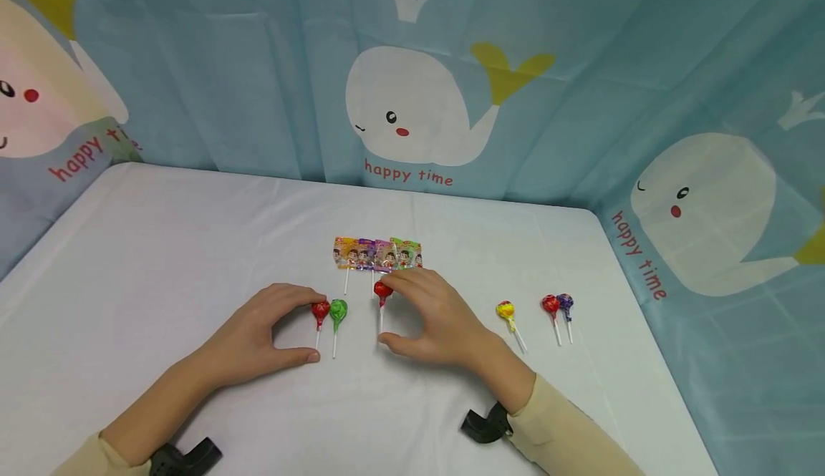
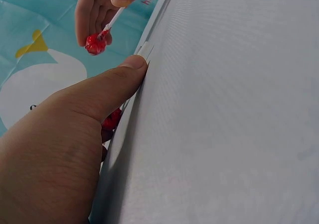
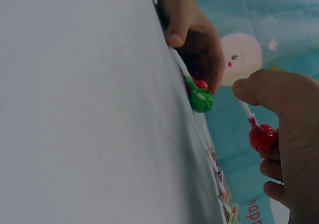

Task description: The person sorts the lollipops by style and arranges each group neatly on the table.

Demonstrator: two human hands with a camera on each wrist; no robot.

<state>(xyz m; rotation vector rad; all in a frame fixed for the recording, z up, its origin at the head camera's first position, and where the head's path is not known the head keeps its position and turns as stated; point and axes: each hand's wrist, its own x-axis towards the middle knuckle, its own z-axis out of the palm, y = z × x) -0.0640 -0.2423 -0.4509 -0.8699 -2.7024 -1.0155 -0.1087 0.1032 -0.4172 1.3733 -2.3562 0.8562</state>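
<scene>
My left hand [image 1: 251, 336] holds a red lollipop [image 1: 320, 309] lying on the white table, fingertips at its candy head and thumb by the stick's end. Right beside it lies a green lollipop [image 1: 338, 309], its stick pointing toward me. A second red lollipop [image 1: 383, 290] is pinched lengthwise in my right hand [image 1: 438, 315], thumb at the stick's end and fingers at the candy. In the right wrist view this lollipop [image 3: 263, 138] hangs clear of the tabletop. The left wrist view mostly hides the left hand's lollipop [image 2: 112, 119] behind the thumb.
Several flat-wrapped lollipops [image 1: 384, 255] lie in an overlapping row behind the hands. On the right are a yellow lollipop [image 1: 505, 310], and a red one [image 1: 551, 304] against a purple one [image 1: 566, 301]. A blue whale-print curtain [image 1: 258, 89] borders the table [image 1: 193, 247].
</scene>
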